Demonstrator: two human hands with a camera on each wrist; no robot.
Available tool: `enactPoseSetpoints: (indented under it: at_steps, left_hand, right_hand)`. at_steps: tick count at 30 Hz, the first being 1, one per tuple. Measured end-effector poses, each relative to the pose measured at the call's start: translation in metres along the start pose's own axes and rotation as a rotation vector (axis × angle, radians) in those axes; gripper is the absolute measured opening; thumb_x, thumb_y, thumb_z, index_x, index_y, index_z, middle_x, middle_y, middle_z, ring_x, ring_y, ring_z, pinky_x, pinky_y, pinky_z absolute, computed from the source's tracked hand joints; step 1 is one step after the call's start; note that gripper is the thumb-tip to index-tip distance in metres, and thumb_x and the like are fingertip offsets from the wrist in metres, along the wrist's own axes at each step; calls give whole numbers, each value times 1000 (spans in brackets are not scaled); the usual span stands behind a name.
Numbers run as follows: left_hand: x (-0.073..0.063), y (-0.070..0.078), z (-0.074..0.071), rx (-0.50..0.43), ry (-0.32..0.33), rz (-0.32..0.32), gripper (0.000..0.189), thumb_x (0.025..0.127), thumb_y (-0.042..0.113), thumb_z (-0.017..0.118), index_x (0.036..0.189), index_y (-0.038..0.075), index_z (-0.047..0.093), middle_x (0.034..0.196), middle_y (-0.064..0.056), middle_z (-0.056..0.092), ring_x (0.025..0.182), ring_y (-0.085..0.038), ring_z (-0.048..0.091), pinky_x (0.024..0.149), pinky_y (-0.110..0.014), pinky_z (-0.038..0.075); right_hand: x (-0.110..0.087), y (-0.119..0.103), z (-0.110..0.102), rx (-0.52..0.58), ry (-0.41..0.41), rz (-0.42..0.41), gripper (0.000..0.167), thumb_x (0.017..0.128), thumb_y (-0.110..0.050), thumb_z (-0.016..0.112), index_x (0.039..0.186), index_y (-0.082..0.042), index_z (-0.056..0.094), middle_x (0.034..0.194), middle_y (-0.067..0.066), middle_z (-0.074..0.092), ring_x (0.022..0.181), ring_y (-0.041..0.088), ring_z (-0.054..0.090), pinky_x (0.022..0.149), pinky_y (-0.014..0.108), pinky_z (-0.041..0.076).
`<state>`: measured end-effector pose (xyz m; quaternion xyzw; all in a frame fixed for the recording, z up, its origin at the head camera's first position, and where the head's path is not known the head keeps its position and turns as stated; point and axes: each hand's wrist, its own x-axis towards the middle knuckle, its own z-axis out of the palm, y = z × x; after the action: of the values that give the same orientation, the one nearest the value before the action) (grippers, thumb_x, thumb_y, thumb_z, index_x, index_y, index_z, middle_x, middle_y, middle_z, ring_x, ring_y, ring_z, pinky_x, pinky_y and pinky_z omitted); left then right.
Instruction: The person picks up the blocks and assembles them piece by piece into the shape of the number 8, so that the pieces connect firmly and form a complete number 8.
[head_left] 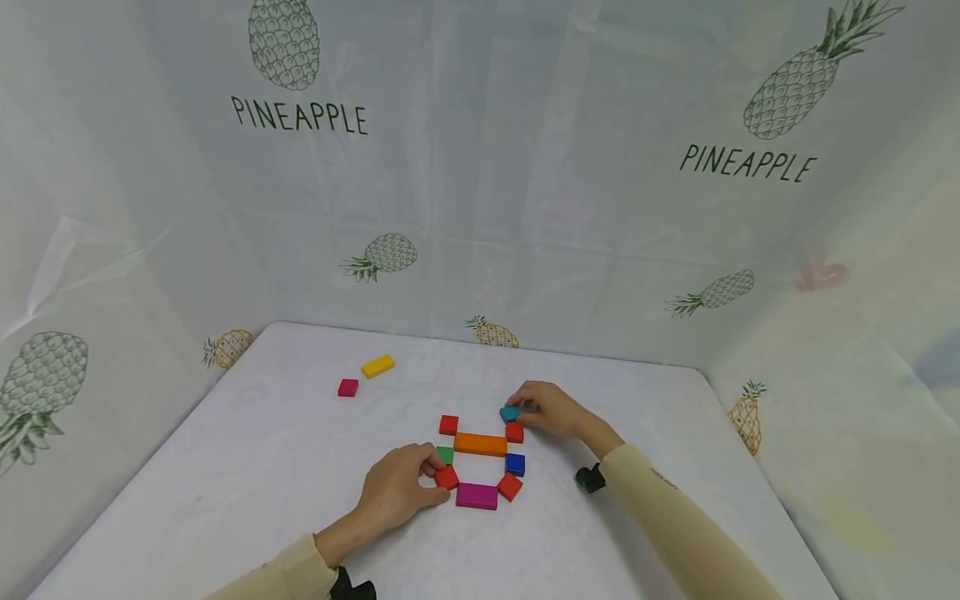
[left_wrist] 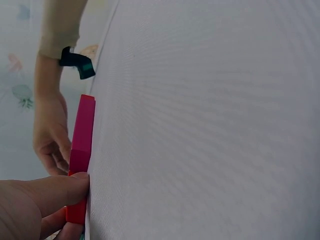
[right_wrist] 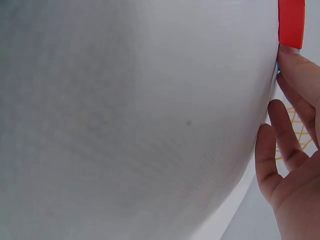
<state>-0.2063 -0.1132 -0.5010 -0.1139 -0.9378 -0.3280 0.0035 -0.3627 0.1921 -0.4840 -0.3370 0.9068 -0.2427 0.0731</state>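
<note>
Flat coloured blocks form a ring on the white table. My left hand [head_left: 401,486] pinches a red block [head_left: 446,477] at the near left corner, between the green block [head_left: 445,455] and the magenta block [head_left: 477,497]. At the far right, my right hand [head_left: 553,410] pinches a teal block [head_left: 509,413] just beyond a red block [head_left: 514,432]; fingers partly cover it. An orange bar [head_left: 481,444] crosses the ring, with a blue block [head_left: 515,465] near its right end. In the left wrist view, the thumb [left_wrist: 77,186] presses the red block's side.
A yellow block [head_left: 378,366] and a pinkish-red block [head_left: 348,387] lie apart at the far left of the table [head_left: 247,467]. Pineapple-printed white curtains [head_left: 525,208] enclose the table's back and sides. Another red block [head_left: 448,425] sits at the orange bar's far left end.
</note>
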Motion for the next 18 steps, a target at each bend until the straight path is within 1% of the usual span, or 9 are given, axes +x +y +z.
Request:
enactPoseSetpoints:
  at_steps: [4, 11, 18]
  left_hand:
    - [0, -1, 1, 1, -2, -3, 32, 78, 31, 95, 98, 24, 71, 87, 11, 64, 84, -13, 55, 72, -34, 48]
    - [0, 1, 0, 1, 2, -1, 33, 78, 30, 95, 99, 23, 71, 88, 11, 64, 85, -13, 55, 71, -33, 48]
    - [-1, 1, 0, -8, 11, 9, 31, 79, 30, 95, 97, 24, 70, 87, 11, 64, 84, -12, 55, 71, -33, 46]
  right_hand:
    - [1, 0, 0, -8, -4, -1, 27, 99, -15, 77, 126, -17, 75, 119, -2, 71, 110, 18, 62, 97, 37, 57]
    - [3, 3, 1, -15, -13, -3, 27, 98, -15, 78, 125, -18, 76, 118, -4, 70, 111, 17, 62, 99, 36, 57]
    - [2, 4, 0, -9, -16, -8, 26, 98, -11, 77, 123, -16, 76, 119, -1, 70, 111, 20, 62, 100, 42, 57]
